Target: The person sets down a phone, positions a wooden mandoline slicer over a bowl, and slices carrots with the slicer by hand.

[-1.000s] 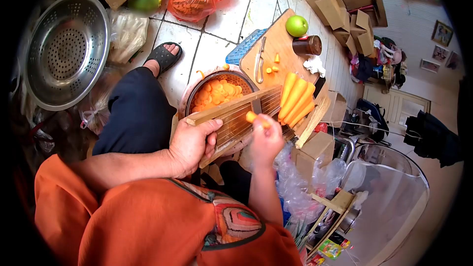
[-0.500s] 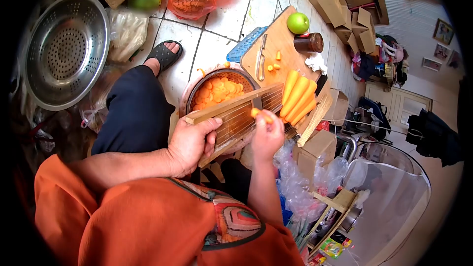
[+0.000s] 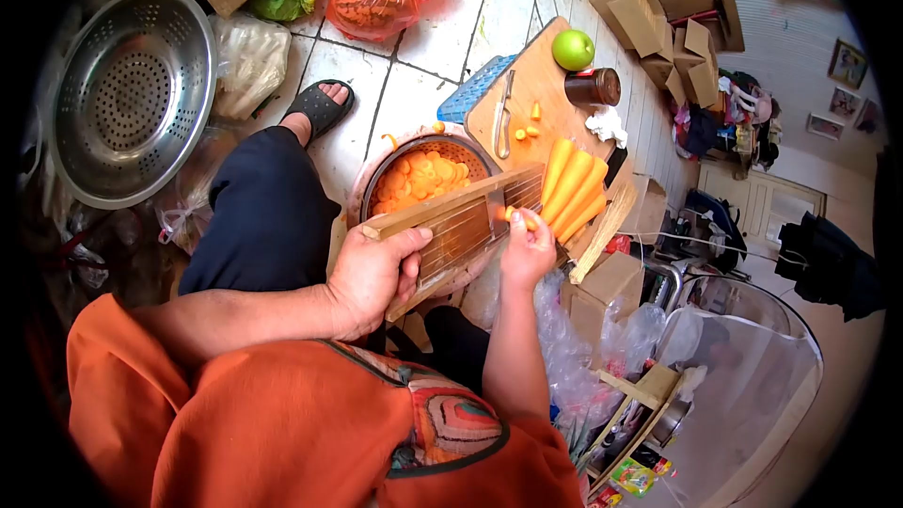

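Observation:
My left hand (image 3: 376, 277) grips the near end of a wooden slicer (image 3: 451, 249), thumb on top of its frame. The slicer slants over a basin holding a perforated colander (image 3: 478, 162) with many round carrot slices (image 3: 419, 179). My right hand (image 3: 527, 249) pinches a short carrot piece (image 3: 520, 217) against the slicer, close to its metal blade (image 3: 496, 212). Past the slicer, several peeled whole carrots (image 3: 572, 183) lie bunched on a wooden board (image 3: 553, 85). A knife (image 3: 503, 113) and small carrot ends (image 3: 532, 131) rest there too.
The board, on a blue basket (image 3: 473, 89), also bears a green apple (image 3: 573, 50), a dark jar (image 3: 593, 87) and crumpled tissue (image 3: 608, 126). A large steel colander (image 3: 132, 99) is at left. A red-bagged melon (image 3: 367, 5) sits on the tiles. Plastic bags (image 3: 574, 348) lie at right.
My right hand has moved a little up and to the right along the slicer with the carrot piece. The left hand keeps its hold; the whole view has shifted slightly.

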`<state>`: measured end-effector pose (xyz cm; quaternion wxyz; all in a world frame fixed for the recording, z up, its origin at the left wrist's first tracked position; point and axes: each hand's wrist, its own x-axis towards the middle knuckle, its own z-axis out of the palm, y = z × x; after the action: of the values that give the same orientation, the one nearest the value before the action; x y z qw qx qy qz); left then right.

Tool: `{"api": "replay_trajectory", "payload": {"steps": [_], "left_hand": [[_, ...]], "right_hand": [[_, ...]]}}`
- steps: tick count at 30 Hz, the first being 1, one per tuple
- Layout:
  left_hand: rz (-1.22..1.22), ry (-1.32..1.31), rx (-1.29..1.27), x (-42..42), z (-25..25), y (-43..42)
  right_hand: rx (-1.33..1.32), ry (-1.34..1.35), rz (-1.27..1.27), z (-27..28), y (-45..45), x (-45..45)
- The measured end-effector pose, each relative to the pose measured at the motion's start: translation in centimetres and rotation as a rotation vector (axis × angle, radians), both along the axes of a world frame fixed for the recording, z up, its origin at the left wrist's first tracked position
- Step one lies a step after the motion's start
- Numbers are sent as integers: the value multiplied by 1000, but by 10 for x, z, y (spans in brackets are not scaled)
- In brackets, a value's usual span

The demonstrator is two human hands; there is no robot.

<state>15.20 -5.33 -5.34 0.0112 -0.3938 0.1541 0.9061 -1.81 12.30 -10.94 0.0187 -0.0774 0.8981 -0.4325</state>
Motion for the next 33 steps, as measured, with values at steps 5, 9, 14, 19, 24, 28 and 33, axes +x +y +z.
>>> {"api": "replay_trajectory", "payload": {"steps": [5,9,14,19,24,28,33], "left_hand": [[-17,-17,4,1,-2,3],[18,-3,27,1,-1,4],[5,-14,24,0,-3,2],[11,-19,30,0,0,2],[3,-25,35,0,2,-1],[14,-2,42,0,1,0],[26,2,51,0,-2,2]], "right_hand": [[27,149,252,36,-28,58],[84,76,29,-3,3,0],[195,164,204,31,-24,44],[88,148,102,16,-16,26],[-10,31,7,-7,1,8],[22,125,177,16,-14,42],[-93,96,116,3,-11,37]]}}
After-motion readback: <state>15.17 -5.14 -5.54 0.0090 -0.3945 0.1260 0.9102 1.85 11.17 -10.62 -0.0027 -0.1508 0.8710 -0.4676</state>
